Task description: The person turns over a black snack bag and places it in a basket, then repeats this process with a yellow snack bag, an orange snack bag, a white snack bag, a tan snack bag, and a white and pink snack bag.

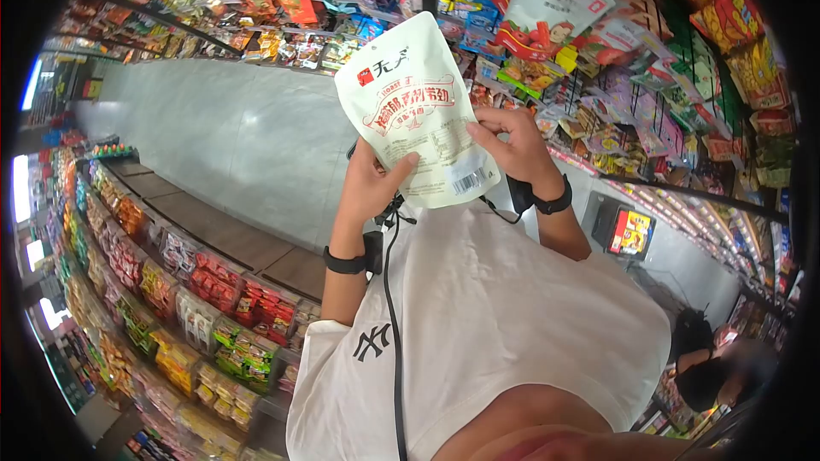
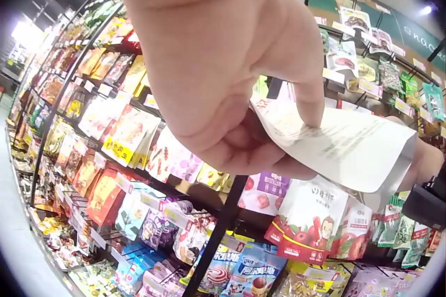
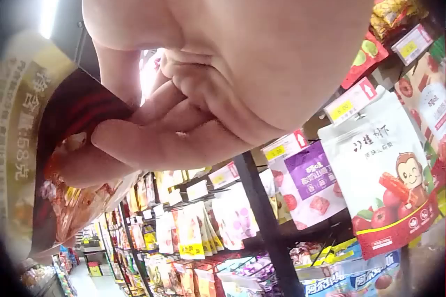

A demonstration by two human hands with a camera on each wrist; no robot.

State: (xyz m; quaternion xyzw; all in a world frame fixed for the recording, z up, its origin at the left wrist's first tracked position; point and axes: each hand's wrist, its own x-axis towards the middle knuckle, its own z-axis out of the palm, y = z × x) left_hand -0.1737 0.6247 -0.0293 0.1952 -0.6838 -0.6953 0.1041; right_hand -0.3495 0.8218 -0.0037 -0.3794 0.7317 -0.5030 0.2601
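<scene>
A white pouch [image 1: 427,111] with red and black print and a barcode is held up in front of the chest, its printed back towards the head camera. The left hand [image 1: 374,181] pinches its lower left edge, thumb on the face and fingers behind. At the right edge the right hand [image 1: 519,143] grips it the same way. In the left wrist view the left hand [image 2: 230,67] has its thumb on the white pouch [image 2: 341,147]. The right wrist view shows the right hand's [image 3: 202,67] fingers against the pouch's other side [image 3: 70,172], dark with a food picture.
Hanging snack bags [image 1: 555,8] fill the rack ahead and to the right. Shelves of packaged snacks [image 1: 213,282] curve along the left, beside a grey floor aisle [image 1: 231,137]. A black bin with a yellow and red label [image 1: 630,232] stands at the right; another person [image 1: 726,371] is at the lower right.
</scene>
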